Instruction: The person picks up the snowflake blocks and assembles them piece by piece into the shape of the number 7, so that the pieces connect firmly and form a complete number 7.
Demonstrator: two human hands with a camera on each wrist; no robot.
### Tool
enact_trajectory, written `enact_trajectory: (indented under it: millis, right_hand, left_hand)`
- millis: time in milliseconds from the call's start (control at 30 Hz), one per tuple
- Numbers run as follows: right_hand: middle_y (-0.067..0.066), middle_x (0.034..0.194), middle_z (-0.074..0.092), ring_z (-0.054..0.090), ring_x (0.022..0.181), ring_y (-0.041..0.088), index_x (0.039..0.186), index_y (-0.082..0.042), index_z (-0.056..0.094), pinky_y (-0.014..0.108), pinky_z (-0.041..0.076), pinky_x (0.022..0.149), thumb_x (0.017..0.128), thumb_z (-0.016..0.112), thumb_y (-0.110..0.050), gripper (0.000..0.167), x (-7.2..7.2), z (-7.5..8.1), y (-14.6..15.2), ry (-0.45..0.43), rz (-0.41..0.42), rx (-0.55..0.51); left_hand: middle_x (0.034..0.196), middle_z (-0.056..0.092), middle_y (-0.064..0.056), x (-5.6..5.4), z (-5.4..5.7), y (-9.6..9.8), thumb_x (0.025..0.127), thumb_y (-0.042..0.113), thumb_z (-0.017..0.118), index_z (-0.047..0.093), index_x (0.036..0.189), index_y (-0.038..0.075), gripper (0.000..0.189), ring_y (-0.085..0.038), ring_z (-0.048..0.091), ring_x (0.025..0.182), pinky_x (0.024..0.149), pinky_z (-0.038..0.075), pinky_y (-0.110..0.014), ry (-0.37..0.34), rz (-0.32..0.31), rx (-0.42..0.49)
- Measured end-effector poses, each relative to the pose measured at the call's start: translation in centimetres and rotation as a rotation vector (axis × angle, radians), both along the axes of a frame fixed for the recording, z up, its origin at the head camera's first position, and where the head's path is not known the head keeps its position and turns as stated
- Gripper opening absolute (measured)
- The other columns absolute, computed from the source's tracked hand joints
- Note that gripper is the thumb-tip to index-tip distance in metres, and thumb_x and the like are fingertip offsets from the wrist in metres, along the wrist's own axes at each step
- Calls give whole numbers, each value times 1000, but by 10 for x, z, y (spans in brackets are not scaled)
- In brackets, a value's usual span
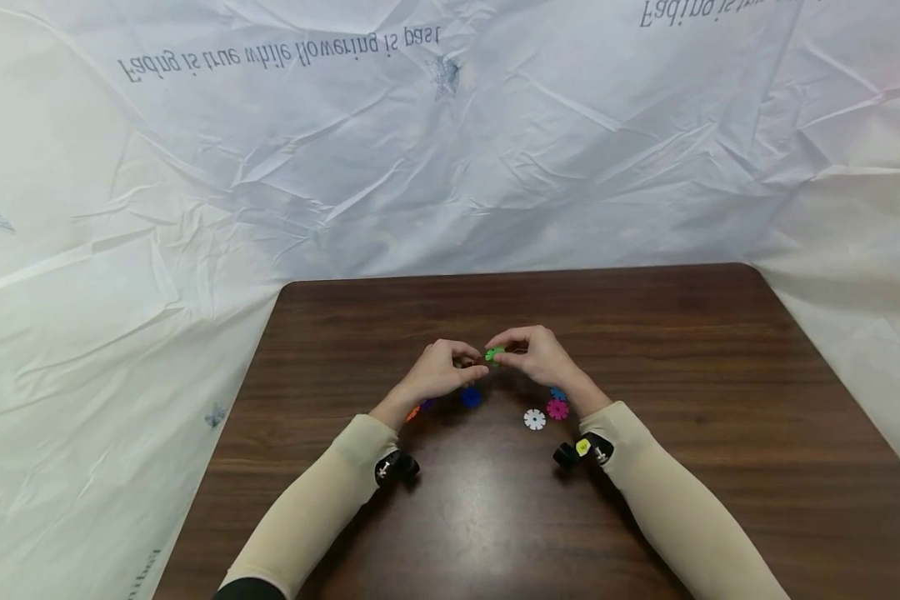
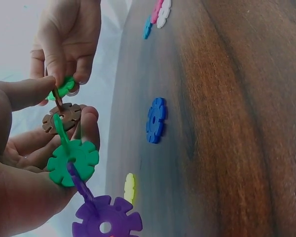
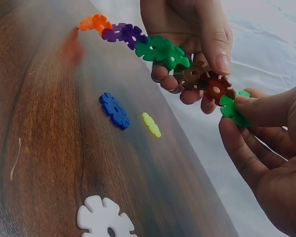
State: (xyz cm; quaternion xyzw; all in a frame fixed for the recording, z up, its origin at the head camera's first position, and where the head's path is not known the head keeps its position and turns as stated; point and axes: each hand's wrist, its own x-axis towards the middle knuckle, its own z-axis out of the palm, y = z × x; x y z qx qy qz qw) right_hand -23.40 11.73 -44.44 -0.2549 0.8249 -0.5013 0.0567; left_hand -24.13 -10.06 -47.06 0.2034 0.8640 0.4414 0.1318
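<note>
My left hand (image 1: pixel 437 371) holds a chain of notched plastic discs slotted into one another. In the right wrist view the chain runs from orange discs (image 3: pixel 91 22) through purple discs (image 3: pixel 114 33) and green discs (image 3: pixel 149 53) to brown discs (image 3: pixel 184 77). The left thumb and fingers pinch the brown end. Between the thumb and fingertips of my right hand (image 1: pixel 542 358) is a bright green disc (image 3: pixel 229 108), its edge meeting the last brown disc. Both hands are raised over the table, close together.
A blue disc (image 1: pixel 471 397) lies on the wooden table (image 1: pixel 645 350) below the hands, with a yellow disc (image 2: pixel 130 186) beyond it. Near the right wrist are a white disc (image 1: pixel 528 424), a pink disc (image 1: pixel 552 414) and a light blue disc (image 1: pixel 558 392).
</note>
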Motion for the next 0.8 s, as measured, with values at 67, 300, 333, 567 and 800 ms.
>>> enact_trajectory:
  millis: [67, 300, 333, 567, 800]
  right_hand:
    - [19, 102, 70, 68, 88, 35, 110, 4, 70, 28, 55, 71, 92, 66, -4, 20, -1, -1, 0, 2, 3, 0]
    - [20, 104, 70, 66, 92, 41, 112, 5, 69, 44, 56, 77, 92, 65, -4, 21, -4, -2, -1, -34, 10, -32]
    - [20, 104, 69, 66, 92, 41, 112, 5, 69, 43, 56, 77, 92, 65, -4, 22, -5, -3, -1, -38, 14, -33]
    - [23, 106, 67, 64, 93, 41, 116, 7, 65, 31, 54, 79, 94, 61, -2, 24, -20, -25, 5, -8, 74, -105]
    - [16, 113, 67, 64, 95, 33, 117, 1, 66, 37, 54, 81, 95, 62, -9, 25, -32, -36, 11, 30, 31, -117]
  left_hand:
    - [86, 72, -3, -1, -1, 0, 91, 31, 69, 67, 120, 7, 37, -16, 69, 73, 65, 55, -29, 6, 0, 3]
    - [95, 72, -3, -2, -3, 0, 89, 31, 72, 69, 117, 8, 36, -11, 68, 74, 66, 55, -29, 41, 17, 33]
    - [97, 72, -3, -3, -4, 0, 89, 32, 72, 69, 117, 9, 36, -10, 68, 75, 67, 55, -28, 44, 23, 35]
    - [102, 72, -6, -2, -5, -1, 88, 33, 73, 70, 116, 8, 38, -11, 69, 74, 66, 56, -29, 41, 59, 48]
    - [102, 73, -7, -2, -3, -1, 87, 32, 75, 71, 115, 8, 38, -11, 69, 72, 64, 56, -29, 35, 88, 47]
